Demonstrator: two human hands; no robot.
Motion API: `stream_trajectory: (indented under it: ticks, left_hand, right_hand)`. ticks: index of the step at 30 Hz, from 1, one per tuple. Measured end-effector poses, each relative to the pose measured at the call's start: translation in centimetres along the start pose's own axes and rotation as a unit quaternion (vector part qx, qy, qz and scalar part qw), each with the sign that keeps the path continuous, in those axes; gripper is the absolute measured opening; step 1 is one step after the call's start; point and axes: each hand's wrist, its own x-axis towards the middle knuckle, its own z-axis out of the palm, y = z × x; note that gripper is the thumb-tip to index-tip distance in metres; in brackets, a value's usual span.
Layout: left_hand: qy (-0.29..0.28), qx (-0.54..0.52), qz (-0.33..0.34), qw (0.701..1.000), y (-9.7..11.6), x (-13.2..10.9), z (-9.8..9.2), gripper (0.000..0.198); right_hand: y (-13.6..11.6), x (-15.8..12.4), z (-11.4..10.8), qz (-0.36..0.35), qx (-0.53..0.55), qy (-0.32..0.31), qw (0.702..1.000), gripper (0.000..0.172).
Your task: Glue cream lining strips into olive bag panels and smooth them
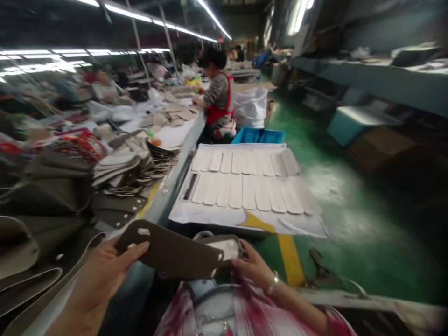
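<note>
My left hand (108, 263) pinches the rounded end of a dark brown flat material piece (175, 252), thumb on top. Small white patches mark this piece near its corners. At its other end, my right hand (254, 266) grips a second dark piece with a pale inner face (226, 247), which lies partly behind the first. I cannot tell whether the two pieces are joined. To the left, dark sheets of similar material (52, 196) lie piled on the bench, beside a stack of pale-backed cut pieces (119, 163).
A white-covered surface (206, 214) ahead carries rows of pale rounded pieces (245, 191). Behind it stand a blue crate (259, 136) and a white sack (250, 105). A person in a red apron (220, 98) works at the long bench. Green floor (336, 196) lies to the right.
</note>
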Motion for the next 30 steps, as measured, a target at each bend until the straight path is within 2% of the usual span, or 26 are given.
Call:
stream_trajectory:
  ticks: [2,4,6,9,12,15,18,20,23,25,28,30]
  left_hand:
    - [0.03,-0.076,-0.073,0.994,-4.4,-0.3,1.3,0.046]
    - [0.036,-0.1,-0.116,0.988,-8.2,-0.4,2.5,0.049]
    - [0.031,-0.089,-0.126,0.988,-11.2,-0.5,3.4,0.049]
    - [0.076,-0.043,-0.101,0.991,-13.7,-0.9,3.9,0.046]
    - [0.118,0.034,-0.095,0.988,-14.2,-1.4,3.7,0.048]
    - [0.126,0.116,-0.117,0.978,-14.0,-1.8,3.3,0.051]
    - [0.135,0.137,-0.118,0.974,-13.6,-1.9,3.4,0.051]
    - [0.138,0.133,-0.117,0.974,-13.4,-2.0,3.6,0.049]
    - [0.14,0.133,-0.124,0.973,-13.3,-1.9,3.9,0.045]
    - [0.139,0.121,-0.125,0.975,-13.4,-1.8,3.9,0.046]
    - [0.133,0.076,-0.129,0.98,-13.5,-1.7,3.7,0.049]
    - [0.129,0.045,-0.138,0.981,-13.4,-1.7,3.5,0.05]
  right_hand:
    - [0.7,0.0,-0.3,-0.007,-0.023,0.012,1.0,0.053]
    - [0.6,0.4,-0.5,-0.043,-0.071,0.019,0.996,0.045]
    - [0.1,0.5,-0.6,-0.065,-0.133,0.029,0.989,0.044]
    - [-0.4,0.2,-0.7,-0.031,-0.206,0.039,0.977,0.048]
    - [-0.2,0.2,-0.9,0.013,-0.174,0.018,0.984,0.053]
    - [-0.1,0.5,-1.3,0.006,-0.085,-0.003,0.996,0.055]
    - [-0.7,0.8,-1.9,0.013,0.008,-0.015,1.0,0.041]
    - [-1.5,1.2,-2.5,0.053,0.067,-0.04,0.996,0.03]
    - [-2.4,2.0,-3.1,0.128,0.135,-0.085,0.979,0.022]
    - [-2.6,2.5,-3.2,0.156,0.129,-0.077,0.976,0.024]
    - [-2.7,2.8,-3.0,0.158,0.039,-0.049,0.985,0.034]
    - [-2.7,2.8,-2.8,0.155,-0.004,-0.052,0.986,0.035]
